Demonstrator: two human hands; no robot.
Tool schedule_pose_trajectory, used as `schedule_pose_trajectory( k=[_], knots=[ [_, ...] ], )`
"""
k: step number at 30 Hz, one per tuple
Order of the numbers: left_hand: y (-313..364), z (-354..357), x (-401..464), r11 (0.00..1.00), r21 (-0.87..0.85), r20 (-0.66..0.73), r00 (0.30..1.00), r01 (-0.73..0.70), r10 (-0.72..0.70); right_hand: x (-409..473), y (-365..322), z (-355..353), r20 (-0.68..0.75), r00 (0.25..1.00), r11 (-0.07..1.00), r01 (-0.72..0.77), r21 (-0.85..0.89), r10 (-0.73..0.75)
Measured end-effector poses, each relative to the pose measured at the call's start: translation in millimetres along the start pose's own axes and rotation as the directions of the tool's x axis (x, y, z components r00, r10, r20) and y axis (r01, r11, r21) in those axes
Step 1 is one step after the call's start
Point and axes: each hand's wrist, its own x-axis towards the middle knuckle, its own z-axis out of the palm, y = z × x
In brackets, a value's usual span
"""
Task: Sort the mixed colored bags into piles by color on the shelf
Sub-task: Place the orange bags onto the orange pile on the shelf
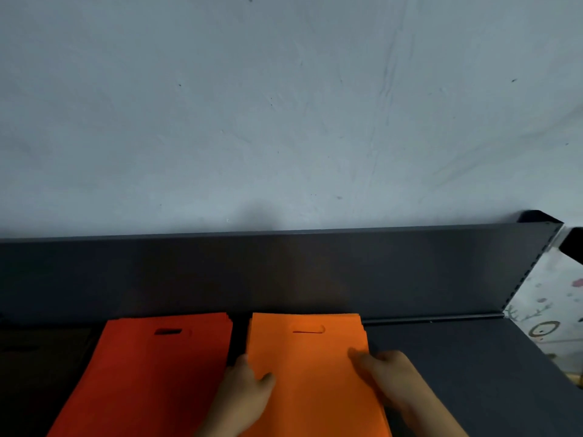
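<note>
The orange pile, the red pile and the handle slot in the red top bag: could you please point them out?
orange pile (pixel 310 370): head view, middle of the top bag.
red pile (pixel 151 373): head view, middle of the top bag.
handle slot (pixel 167 331): head view, the dark cut-out.

Pale grey scuffed wall (pixel 284 105) seen at the far side, patterned white sheet (pixel 545 316) glimpsed at the right edge, black bracket (pixel 572 244) set above it
</note>
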Motion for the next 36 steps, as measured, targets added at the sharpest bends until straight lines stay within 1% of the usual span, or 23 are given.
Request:
schedule_pose_trajectory(
  k=[2, 4, 6, 8, 10, 12, 14, 16, 18, 20, 23, 25, 27, 29, 33, 36],
  knots=[
    [3.9, -1.4, 4.1, 0.996, -0.088, -0.013, 1.000, 0.011, -0.013, 0.3, -0.8, 4.3, 0.010, 1.000, 1.000, 0.016, -0.018, -0.016],
    [6.8, -3.2, 6.9, 0.984, -0.175, -0.045, 0.998, 0.043, -0.051, 2.1, -0.2, 5.0, 0.019, 1.000, 1.000, 0.001, 0.008, -0.001],
    [7.2, -1.5, 8.2, 0.977, -0.201, -0.039, 0.996, 0.067, -0.077, 1.9, 0.6, 2.6, 0.027, 0.999, 0.998, -0.023, 0.058, 0.022],
    [5.7, 4.7, 9.1, 0.978, -0.197, -0.014, 0.997, 0.071, -0.075, 2.1, 2.1, 0.2, 0.077, 0.996, 0.993, -0.049, 0.104, 0.041],
    [4.0, 12.3, 10.3, 0.966, -0.250, 0.001, 0.998, 0.062, -0.063, -1.3, 2.6, 1.4, 0.156, 0.986, 0.990, -0.069, 0.125, 0.049],
    [5.0, 18.6, 8.1, 0.964, -0.262, -0.032, 0.998, 0.052, -0.062, -3.2, 3.5, 5.2, 0.172, 0.985, 0.987, -0.042, 0.152, 0.016],
    [7.9, 20.8, 5.1, 0.975, -0.218, -0.067, 0.997, 0.032, -0.047, -8.1, 4.1, 8.7, 0.156, 0.987, 0.973, 0.009, 0.233, -0.046],
    [11.6, 17.2, 1.9, 0.974, -0.227, -0.073, 0.997, 0.001, -0.018, -15.5, 0.7, 9.1, 0.146, 0.983, 0.942, 0.059, 0.329, -0.113],
    [13.3, 7.1, 0.2, 0.954, -0.295, -0.080, 0.996, -0.053, 0.031, -25.3, -8.3, 4.9, 0.140, 0.975, 0.899, 0.098, 0.426, -0.172],
    [15.2, -8.1, -5.1, 0.906, -0.387, -0.143, 0.982, -0.170, 0.124, -36.5, -21.7, -5.4, 0.117, 0.965, 0.852, 0.145, 0.503, -0.234],
    [25.2, -32.8, -24.5, 0.791, -0.486, -0.299, 0.921, -0.371, 0.248, -52.2, -40.8, -27.0, 0.104, 0.927, 0.798, 0.250, 0.548, -0.361],
    [32.2, -40.7, -34.1, 0.728, -0.503, -0.352, 0.880, -0.465, 0.319, -60.7, -49.5, -36.3, 0.100, 0.892, 0.777, 0.324, 0.539, -0.441],
    [35.3, -37.8, -38.2, 0.690, -0.516, -0.370, 0.859, -0.507, 0.355, -66.1, -54.3, -35.6, 0.047, 0.860, 0.752, 0.416, 0.512, -0.508],
    [37.5, -28.3, -43.0, 0.657, -0.542, -0.381, 0.850, -0.524, 0.364, -69.2, -55.4, -23.7, -0.032, 0.848, 0.734, 0.476, 0.485, -0.528],
    [44.9, -21.0, -52.0, 0.574, -0.598, -0.403, 0.829, -0.559, 0.387, -73.2, -53.3, -3.1, -0.103, 0.853, 0.712, 0.488, 0.505, -0.512],
    [43.3, -33.6, -51.4, 0.557, -0.584, -0.464, 0.806, -0.591, 0.368, -69.4, -51.5, -11.0, -0.184, 0.833, 0.677, 0.535, 0.505, -0.521]
  ],
)
